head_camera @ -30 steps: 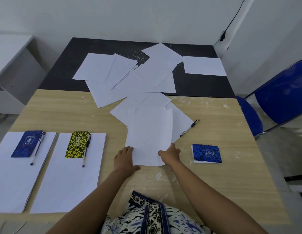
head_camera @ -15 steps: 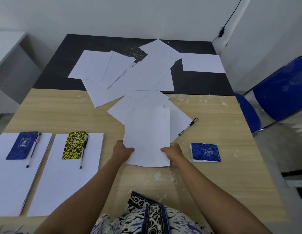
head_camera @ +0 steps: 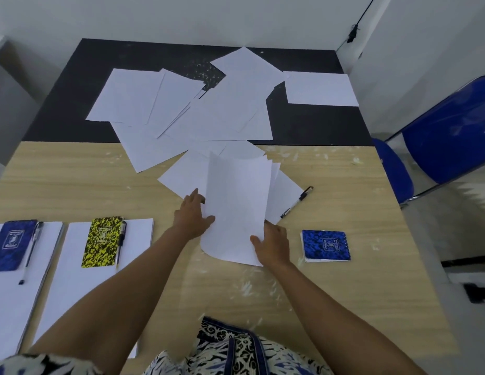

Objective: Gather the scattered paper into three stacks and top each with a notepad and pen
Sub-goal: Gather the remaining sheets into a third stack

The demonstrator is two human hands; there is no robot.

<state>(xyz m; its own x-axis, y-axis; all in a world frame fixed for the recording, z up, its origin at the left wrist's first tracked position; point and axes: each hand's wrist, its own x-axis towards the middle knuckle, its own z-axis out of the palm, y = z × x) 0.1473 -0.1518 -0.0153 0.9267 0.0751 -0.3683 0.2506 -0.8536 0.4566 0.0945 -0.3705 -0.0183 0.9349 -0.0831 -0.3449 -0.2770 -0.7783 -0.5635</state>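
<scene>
A light wooden table [head_camera: 330, 293] fills the lower half of the view, its top flecked with pale scuffs. A black tabletop [head_camera: 311, 125] butts against its far edge, toward 12 o'clock. At 3 o'clock a blue chair [head_camera: 449, 136] with a metal frame stands beside the tables. A black cable [head_camera: 355, 31] hangs on the white wall [head_camera: 181, 17] at 1 o'clock.

From my remote seat the feed looks evenly, softly lit, slightly cool and dim, with no hard shadows under the arms and no glare on the white sheets [head_camera: 237, 204]. Wide-angle bending curves the table [head_camera: 344, 293] edges toward the corners (strongest at lower left and right). The blue chair [head_camera: 449, 131] at the right edge is smeared and soft; the centre stays reasonably sharp.
</scene>
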